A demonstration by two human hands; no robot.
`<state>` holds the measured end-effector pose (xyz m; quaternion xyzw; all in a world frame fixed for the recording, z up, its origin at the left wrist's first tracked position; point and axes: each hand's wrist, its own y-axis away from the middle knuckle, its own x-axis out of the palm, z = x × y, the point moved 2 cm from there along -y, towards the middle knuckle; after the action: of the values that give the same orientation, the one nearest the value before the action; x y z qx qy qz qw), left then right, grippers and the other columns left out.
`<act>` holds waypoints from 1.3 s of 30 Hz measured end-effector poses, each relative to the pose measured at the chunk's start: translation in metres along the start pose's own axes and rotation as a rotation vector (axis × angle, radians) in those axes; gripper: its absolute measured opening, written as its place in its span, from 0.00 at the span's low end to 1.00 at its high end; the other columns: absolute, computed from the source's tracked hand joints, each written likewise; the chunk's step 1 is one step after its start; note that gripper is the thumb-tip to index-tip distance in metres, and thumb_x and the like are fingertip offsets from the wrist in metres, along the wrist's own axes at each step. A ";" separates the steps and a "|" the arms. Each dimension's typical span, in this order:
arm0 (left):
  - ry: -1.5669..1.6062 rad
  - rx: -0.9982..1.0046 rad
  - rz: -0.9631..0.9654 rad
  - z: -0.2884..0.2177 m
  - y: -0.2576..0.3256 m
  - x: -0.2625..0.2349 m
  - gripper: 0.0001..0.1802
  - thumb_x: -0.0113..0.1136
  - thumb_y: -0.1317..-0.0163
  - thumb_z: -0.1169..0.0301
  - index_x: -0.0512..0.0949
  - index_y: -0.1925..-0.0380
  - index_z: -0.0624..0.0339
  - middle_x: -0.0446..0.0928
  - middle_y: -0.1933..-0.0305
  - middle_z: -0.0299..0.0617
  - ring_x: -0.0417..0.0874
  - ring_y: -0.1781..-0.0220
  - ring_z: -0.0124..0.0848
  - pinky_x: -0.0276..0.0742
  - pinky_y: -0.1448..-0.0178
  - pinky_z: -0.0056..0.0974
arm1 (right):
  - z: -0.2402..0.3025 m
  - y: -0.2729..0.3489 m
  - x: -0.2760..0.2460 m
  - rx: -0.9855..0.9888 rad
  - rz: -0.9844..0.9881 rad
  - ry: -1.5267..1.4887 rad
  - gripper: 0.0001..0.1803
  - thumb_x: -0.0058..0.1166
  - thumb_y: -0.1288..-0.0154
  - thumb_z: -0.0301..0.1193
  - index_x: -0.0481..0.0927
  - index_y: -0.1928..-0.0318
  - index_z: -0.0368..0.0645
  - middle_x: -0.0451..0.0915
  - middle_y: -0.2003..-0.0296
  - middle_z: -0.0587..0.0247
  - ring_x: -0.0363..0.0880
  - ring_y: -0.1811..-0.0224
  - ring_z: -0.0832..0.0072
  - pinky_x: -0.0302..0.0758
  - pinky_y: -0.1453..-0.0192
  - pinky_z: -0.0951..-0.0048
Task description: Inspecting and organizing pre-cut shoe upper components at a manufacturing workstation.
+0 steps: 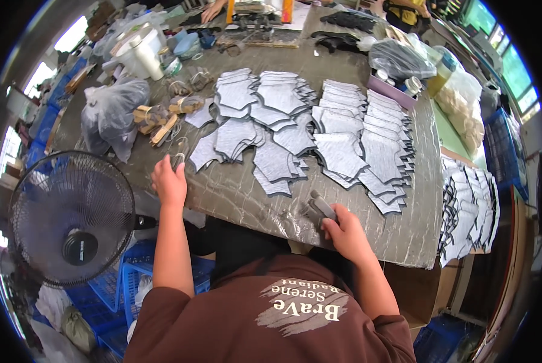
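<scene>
Now your right hand point(347, 235) pinches the grey bundle point(323, 207) at the table's point(407, 242) near edge; your left hand point(170, 181) meets a thin loop point(179, 155), grip unclear. Looks like fetching; next calls for a sure pinch there.

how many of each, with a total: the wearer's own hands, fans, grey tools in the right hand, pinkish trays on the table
Own hands, left hand and right hand: 2
Black fan: 1
Grey tool in the right hand: 1
Pinkish tray on the table: 1
Total: 5
</scene>
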<state>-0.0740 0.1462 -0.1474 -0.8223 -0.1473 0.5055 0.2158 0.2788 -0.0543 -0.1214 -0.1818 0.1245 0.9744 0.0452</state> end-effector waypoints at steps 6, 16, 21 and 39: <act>0.745 0.254 0.492 -0.136 0.056 -0.001 0.12 0.58 0.42 0.75 0.76 0.57 0.65 0.77 0.58 0.46 0.79 0.58 0.38 0.74 0.53 0.37 | -0.017 -0.008 0.010 0.101 0.109 -0.329 0.05 0.49 0.37 0.27 0.73 0.63 0.37 0.75 0.80 0.64 0.73 0.78 0.78 0.68 0.72 0.74; 1.251 -0.160 0.817 -0.212 0.106 0.030 0.06 0.63 0.45 0.80 0.74 0.71 0.64 0.77 0.72 0.34 0.73 0.71 0.16 0.70 0.68 0.23 | -0.013 0.004 0.019 0.024 -0.099 -0.207 0.05 0.46 0.32 0.27 0.69 0.59 0.38 0.72 0.76 0.70 0.68 0.77 0.84 0.66 0.73 0.80; 1.397 -0.125 0.822 -0.209 0.112 0.032 0.06 0.61 0.44 0.82 0.73 0.69 0.64 0.76 0.70 0.36 0.74 0.69 0.17 0.71 0.66 0.25 | -0.014 0.004 0.021 0.174 -0.111 -0.521 0.06 0.42 0.29 0.28 0.70 0.59 0.39 0.74 0.75 0.67 0.69 0.79 0.83 0.67 0.75 0.83; 1.449 -0.246 0.876 -0.200 0.114 0.036 0.09 0.57 0.41 0.82 0.71 0.62 0.63 0.76 0.64 0.36 0.76 0.66 0.20 0.74 0.60 0.26 | 0.005 0.010 0.008 -0.042 -0.020 0.028 0.13 0.50 0.37 0.31 0.73 0.56 0.35 0.77 0.66 0.46 0.76 0.67 0.54 0.71 0.62 0.60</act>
<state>0.1234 0.0228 -0.1536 -0.9429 0.3042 -0.1267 -0.0490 0.2682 -0.0626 -0.1175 -0.1974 0.1028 0.9737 0.0492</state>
